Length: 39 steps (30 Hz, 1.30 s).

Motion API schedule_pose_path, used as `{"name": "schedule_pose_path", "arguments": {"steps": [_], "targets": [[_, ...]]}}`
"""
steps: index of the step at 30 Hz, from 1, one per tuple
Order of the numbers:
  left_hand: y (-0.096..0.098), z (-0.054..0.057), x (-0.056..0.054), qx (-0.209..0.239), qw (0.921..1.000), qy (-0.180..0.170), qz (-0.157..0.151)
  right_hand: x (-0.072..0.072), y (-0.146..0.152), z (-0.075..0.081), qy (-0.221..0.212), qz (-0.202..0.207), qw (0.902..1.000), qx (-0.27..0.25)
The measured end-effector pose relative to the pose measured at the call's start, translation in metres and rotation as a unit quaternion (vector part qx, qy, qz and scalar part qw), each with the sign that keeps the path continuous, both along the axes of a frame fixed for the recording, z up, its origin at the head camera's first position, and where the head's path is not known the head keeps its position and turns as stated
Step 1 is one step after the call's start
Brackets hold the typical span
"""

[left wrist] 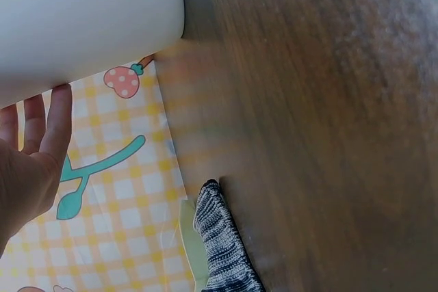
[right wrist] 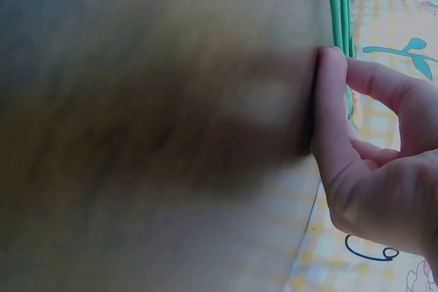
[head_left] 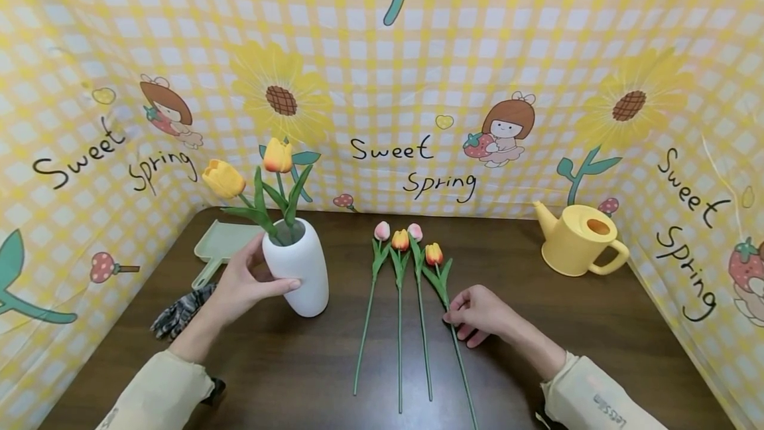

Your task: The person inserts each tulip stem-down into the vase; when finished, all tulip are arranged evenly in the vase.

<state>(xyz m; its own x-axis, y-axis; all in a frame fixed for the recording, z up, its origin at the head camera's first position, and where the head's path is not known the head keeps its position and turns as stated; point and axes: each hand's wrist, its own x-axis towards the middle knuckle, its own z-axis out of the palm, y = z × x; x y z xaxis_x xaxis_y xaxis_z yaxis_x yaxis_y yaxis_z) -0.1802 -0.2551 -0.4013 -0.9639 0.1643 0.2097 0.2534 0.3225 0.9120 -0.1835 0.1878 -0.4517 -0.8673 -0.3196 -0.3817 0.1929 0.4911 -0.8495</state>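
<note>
My left hand (head_left: 239, 287) grips the side of a white vase (head_left: 312, 274), thumb across its front; the left wrist view shows fingers (left wrist: 58, 121) against the vase's wall. Standing in the vase are a yellow tulip (head_left: 223, 179) and an orange-yellow tulip (head_left: 278, 155) with green leaves. To the right, my right hand (head_left: 482, 314) pinches the stem of an orange-red tulip (head_left: 434, 255) just below its leaves. Beside it on the table lie two pink tulips (head_left: 382, 231) and another orange tulip (head_left: 400, 240), stems toward me. Green stems (right wrist: 335, 5) rise past my thumb in the right wrist view.
A yellow watering can (head_left: 575, 244) stands at the back right of the dark wooden table (head_left: 507, 251). At the left are a pale green dustpan-like tool (head_left: 223, 241) and a grey patterned glove (head_left: 179, 312). Checked yellow cloth (head_left: 370, 71) walls the back and sides.
</note>
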Motion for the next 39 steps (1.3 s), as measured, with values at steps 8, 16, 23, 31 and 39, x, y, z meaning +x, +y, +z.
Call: {"name": "schedule_pose_path", "arguments": {"steps": [8, 16, 23, 31, 39], "targets": [[0.0, 0.002, -0.001, 0.008, 0.9999, 0.002, -0.009, -0.003, 0.01, -0.001, -0.053, -0.01, 0.9958, -0.074], [-0.001, 0.0, 0.0, 0.01, 0.9999, 0.004, -0.011, -0.002, 0.021, 0.001, -0.106, 0.028, 0.9839, -0.141], [-0.001, -0.001, -0.001, 0.014, 0.9998, 0.006, -0.014, -0.002, 0.029, 0.001, -0.136, 0.038, 0.9738, -0.178], [-0.002, -0.002, -0.001, 0.023, 0.9994, 0.013, -0.021, -0.002, 0.034, 0.006, -0.148, 0.042, 0.9652, -0.211], [-0.001, -0.004, -0.002, 0.018, 0.9996, 0.013, -0.018, -0.002, 0.04, 0.013, -0.152, 0.054, 0.9545, -0.251]]}}
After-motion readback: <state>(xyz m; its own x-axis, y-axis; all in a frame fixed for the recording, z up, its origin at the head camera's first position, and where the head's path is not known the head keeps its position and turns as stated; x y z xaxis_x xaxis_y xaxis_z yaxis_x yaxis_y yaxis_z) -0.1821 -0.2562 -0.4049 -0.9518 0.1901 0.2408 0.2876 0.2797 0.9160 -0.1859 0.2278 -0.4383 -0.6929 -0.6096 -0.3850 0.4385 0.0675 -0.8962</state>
